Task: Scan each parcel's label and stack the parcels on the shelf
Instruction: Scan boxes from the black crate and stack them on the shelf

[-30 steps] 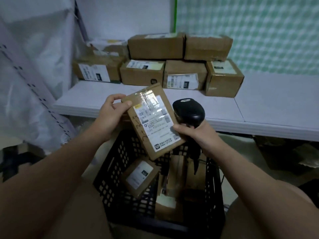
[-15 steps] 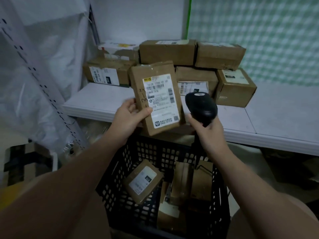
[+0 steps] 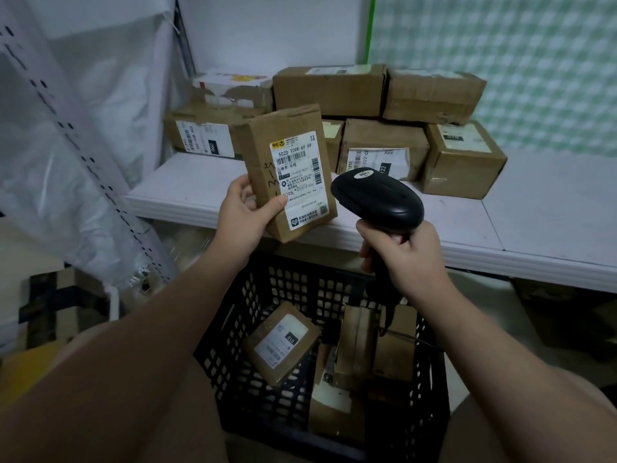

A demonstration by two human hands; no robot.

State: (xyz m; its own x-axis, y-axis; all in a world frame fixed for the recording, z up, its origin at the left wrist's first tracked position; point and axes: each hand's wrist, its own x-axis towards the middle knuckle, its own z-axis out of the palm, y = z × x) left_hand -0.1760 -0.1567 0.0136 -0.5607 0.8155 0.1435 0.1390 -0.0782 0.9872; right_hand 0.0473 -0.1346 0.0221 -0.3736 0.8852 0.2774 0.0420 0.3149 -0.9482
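My left hand [image 3: 242,213] grips a flat brown parcel [image 3: 267,155] by its lower left edge and holds it upright above the shelf's front, its white label [image 3: 302,182] facing me. A black handheld scanner [image 3: 379,198] is clasped by the handle in my right hand [image 3: 405,259], its head just right of the parcel's lower corner. On the white shelf [image 3: 207,192] behind stand several stacked brown parcels [image 3: 384,147]. Below my hands a black crate [image 3: 300,289] holds more parcels, one [image 3: 282,342] with its label up.
A perforated white shelf post [image 3: 63,128] and plastic sheeting [image 3: 100,105] stand at the left. A green-checked wall panel [image 3: 500,61] backs the shelf's right half, where the shelf surface [image 3: 551,202] is bare. Dark clutter lies on the floor under the shelf at the right.
My left hand has lifted the parcel from over the crate up to shelf height and turned it upright. My right hand let go of its corner and now holds only the scanner.
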